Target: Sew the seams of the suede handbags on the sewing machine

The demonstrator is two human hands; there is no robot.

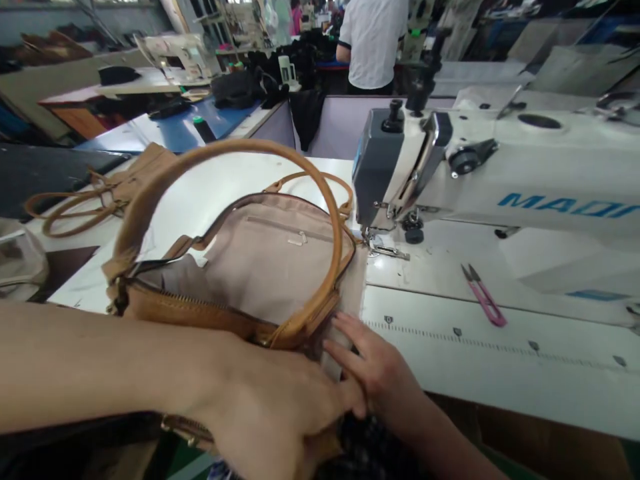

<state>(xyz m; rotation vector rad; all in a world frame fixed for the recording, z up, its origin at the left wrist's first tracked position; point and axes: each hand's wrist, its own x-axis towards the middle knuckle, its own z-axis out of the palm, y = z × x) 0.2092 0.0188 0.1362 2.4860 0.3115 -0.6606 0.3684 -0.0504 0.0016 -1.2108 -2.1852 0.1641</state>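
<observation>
A tan leather handbag [200, 310] lies open on the white sewing table, its beige lining [270, 260] and an inner zip pocket showing, one handle [150, 193] arching up over it. My left hand [273, 417] comes across from the left and grips the bag's near edge at the table front. My right hand [373, 373] rests beside it, fingers stretched flat on the bag's edge and lining. The bag's far right edge lies by the presser foot [387, 250] of the sewing machine [500, 173].
Pink thread snips [484, 297] lie on the machine bed to the right. A second tan bag [107, 190] sits at the table's far left. Behind stand other sewing stations with dark fabric [240, 87], and a person in a white shirt [373, 43] facing away.
</observation>
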